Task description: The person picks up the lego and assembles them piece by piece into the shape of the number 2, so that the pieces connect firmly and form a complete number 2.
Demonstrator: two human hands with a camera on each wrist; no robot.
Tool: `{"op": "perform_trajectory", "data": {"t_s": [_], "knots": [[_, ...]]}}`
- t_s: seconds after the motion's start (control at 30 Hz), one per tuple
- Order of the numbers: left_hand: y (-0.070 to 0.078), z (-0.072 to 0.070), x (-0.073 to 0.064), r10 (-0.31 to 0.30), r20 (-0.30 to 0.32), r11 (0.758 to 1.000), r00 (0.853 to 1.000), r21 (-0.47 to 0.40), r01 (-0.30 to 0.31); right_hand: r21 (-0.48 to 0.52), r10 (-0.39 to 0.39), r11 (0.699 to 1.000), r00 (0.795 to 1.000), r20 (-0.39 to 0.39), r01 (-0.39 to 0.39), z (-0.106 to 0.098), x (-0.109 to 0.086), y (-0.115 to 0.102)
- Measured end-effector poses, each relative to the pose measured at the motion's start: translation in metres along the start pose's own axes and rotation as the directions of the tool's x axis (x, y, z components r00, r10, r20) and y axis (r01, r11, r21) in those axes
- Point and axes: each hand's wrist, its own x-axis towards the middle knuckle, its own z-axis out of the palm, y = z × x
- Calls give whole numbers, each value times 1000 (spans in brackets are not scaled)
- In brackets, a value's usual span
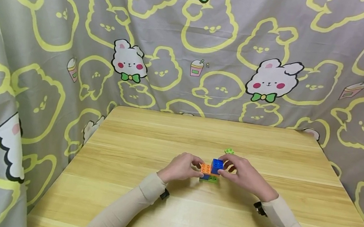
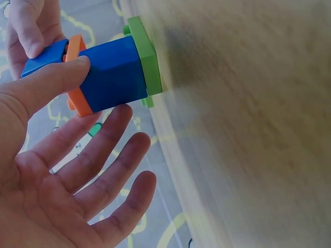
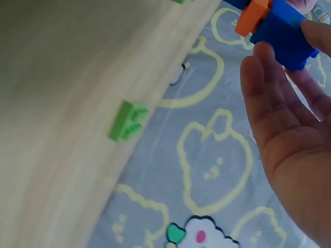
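Observation:
Near the middle of the table, a small stack of toy building blocks stands between both hands. Its base is a green plate (image 2: 146,57) on the tabletop, with a blue block (image 2: 114,75) on it and an orange plate (image 1: 205,168) across that. My left hand (image 1: 182,167) pinches the stack from the left, thumb against the lower blue block at the orange plate's edge, its other fingers spread. A second blue block (image 1: 217,165), studs up, sits at the orange plate's right end. My right hand (image 1: 245,175) grips this upper block between thumb and fingers.
A loose green block (image 1: 229,151) lies behind the right hand, studs up. The wooden table (image 1: 153,132) runs back to a grey patterned curtain (image 1: 161,88) that also hangs at both sides. Dark wrist devices show under both sleeves.

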Motion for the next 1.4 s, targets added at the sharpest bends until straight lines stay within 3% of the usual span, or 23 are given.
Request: {"op": "perform_trajectory", "data": {"t_s": [0.33, 0.67, 1.4], "knots": [[1, 0, 0, 2, 8, 1000, 1000, -13, -2, 200, 42, 979, 999, 18, -44, 14, 3, 7], [-1, -1, 1, 13, 10, 1000, 1000, -6, -13, 213, 25, 977, 999, -37, -17, 20, 5, 6], [-2, 0, 1, 3, 11, 1000, 1000, -14, -2, 228, 9, 974, 999, -46, 2, 21, 3, 7]]}}
